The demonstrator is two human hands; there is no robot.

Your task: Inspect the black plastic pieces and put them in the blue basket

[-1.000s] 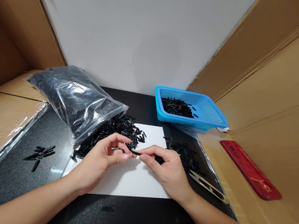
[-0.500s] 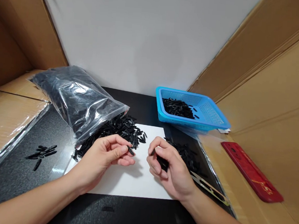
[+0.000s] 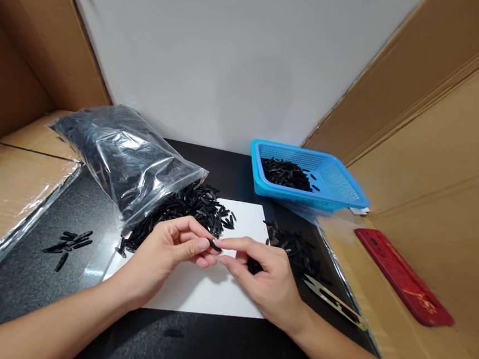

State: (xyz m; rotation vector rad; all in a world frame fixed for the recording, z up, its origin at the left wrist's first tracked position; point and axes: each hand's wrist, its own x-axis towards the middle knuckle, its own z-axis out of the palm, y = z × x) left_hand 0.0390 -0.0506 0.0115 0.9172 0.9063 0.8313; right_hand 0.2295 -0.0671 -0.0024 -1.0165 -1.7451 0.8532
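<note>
A flat red object (image 3: 405,278) lies at right on cardboard (image 3: 382,270); taller cardboard panels (image 3: 453,81) flank the pale far wall (image 3: 234,50).

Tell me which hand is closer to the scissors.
Right. The right hand is just left of the scissors; the left hand is farther left, beyond the right hand, pinching a small black piece.

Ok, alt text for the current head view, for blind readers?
Left hand pinches a small black piece above a white sheet, right hand close beside it. Behind them lie a heap of similar pieces and a blue basket.
</note>
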